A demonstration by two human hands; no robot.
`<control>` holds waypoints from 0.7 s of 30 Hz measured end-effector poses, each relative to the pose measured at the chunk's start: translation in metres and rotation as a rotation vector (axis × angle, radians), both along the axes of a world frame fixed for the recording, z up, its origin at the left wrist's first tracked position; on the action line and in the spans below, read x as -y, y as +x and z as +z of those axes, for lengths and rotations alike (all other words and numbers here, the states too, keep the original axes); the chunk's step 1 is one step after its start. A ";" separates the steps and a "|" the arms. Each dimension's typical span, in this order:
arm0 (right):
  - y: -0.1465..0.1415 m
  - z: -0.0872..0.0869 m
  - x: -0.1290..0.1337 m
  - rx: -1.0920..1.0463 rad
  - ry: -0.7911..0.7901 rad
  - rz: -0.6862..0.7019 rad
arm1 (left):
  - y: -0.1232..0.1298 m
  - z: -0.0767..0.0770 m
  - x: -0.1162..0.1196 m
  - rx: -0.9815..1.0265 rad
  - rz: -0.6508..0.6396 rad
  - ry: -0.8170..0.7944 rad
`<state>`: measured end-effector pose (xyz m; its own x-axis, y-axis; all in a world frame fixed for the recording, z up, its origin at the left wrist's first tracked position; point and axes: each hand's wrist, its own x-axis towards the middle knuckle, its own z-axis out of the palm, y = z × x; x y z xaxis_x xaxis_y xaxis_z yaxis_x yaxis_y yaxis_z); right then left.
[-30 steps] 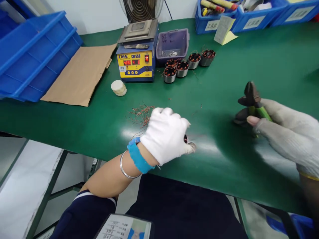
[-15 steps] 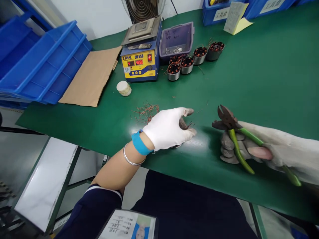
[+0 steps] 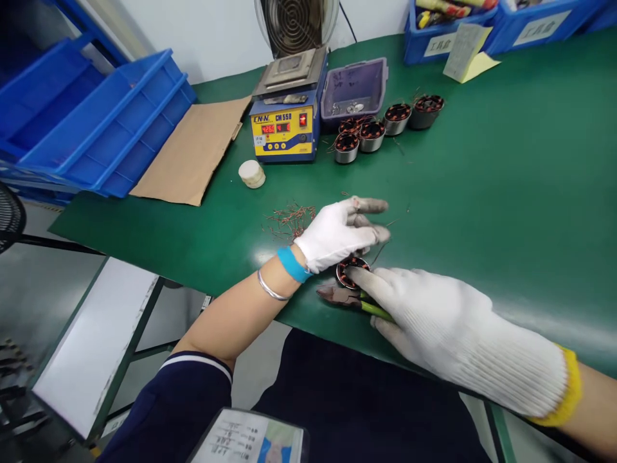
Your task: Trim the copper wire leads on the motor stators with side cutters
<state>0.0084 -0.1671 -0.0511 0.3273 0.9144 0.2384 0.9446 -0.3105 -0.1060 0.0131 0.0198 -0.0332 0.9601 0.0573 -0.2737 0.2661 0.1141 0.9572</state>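
Note:
My left hand (image 3: 337,233), in a white glove with greyed fingertips, hovers just behind a small round copper-wound motor stator (image 3: 359,262). Its index finger stretches out to the right, apart from the thumb. A thin dark wire rises near the thumb tip; whether it touches is unclear. My right hand (image 3: 424,308), also gloved, is closed around green-handled diagonal cutters (image 3: 340,296). Their dark jaws point left, just in front of the stator. The right index finger reaches onto the stator's top. A loose heap of copper wire ends (image 3: 292,220) lies left of my left hand.
Several more stators (image 3: 347,148) stand beside a purple bin (image 3: 354,83) and a yellow-and-blue CM558 heating unit (image 3: 284,132). A round white block (image 3: 251,173), cardboard (image 3: 193,151) and blue crates (image 3: 110,122) are to the left. Blue tool bins (image 3: 441,45) line the back.
My right hand has swung left with the cutters, from the table's right side to the stator. My left hand has raised and straightened its index finger. The camera view has shifted slightly.

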 end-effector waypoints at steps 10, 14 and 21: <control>0.017 0.000 0.020 -0.106 0.046 0.057 | -0.003 0.013 -0.019 0.025 -0.171 0.341; 0.019 -0.003 0.023 -0.097 0.028 0.056 | -0.007 0.004 -0.007 0.018 -0.357 0.396; 0.014 -0.001 0.022 -0.127 0.059 0.074 | 0.009 -0.012 0.015 0.153 0.282 0.177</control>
